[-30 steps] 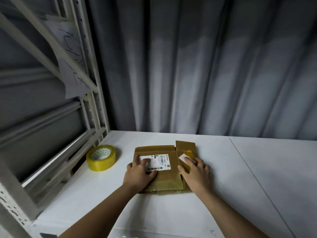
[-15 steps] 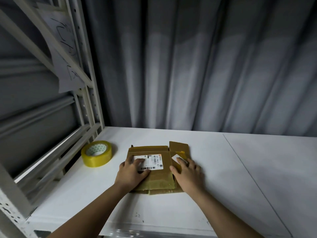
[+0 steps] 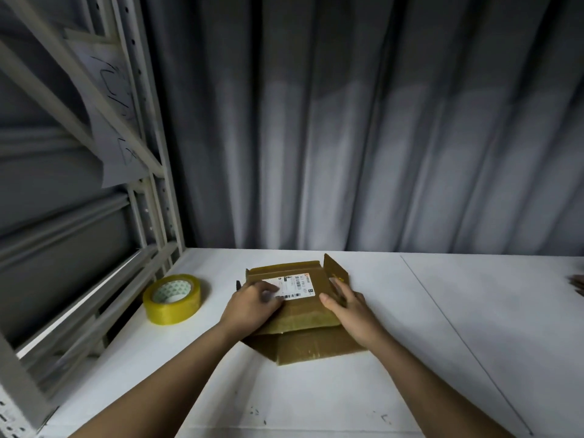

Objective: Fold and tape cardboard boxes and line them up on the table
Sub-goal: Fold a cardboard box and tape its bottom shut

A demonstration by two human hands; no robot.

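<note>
A grey pleated curtain (image 3: 363,128) hangs behind a white bench (image 3: 316,399), and a pale metal shelving rack (image 3: 94,172) stands along the left side with a sheet of paper (image 3: 110,121) bearing handwriting hanging from its upper brace. A thin seam runs across the bench top on the right.

The cardboard box (image 3: 300,314), brown and partly flattened, lies on the bench near its middle, close to the person. A white shipping label (image 3: 292,287) with barcodes is stuck on its upper panel. A side flap (image 3: 335,270) stands up at the box's far right corner, and a lower panel with glossy strips of old tape juts out toward the near edge, beneath the upper one.

The left hand (image 3: 252,303) lies on the left part of the upper panel, its fingers bent down over the near end of the label and pressing on the cardboard. The right hand (image 3: 350,309) rests against the box's right edge with fingers fairly straight and together, thumb on the top panel.

A roll of yellow packing tape (image 3: 172,298) lies flat on the bench to the left of the box, apart from it and near the rack. A small dark object shows just beyond the left hand; what it is cannot be told.
</note>
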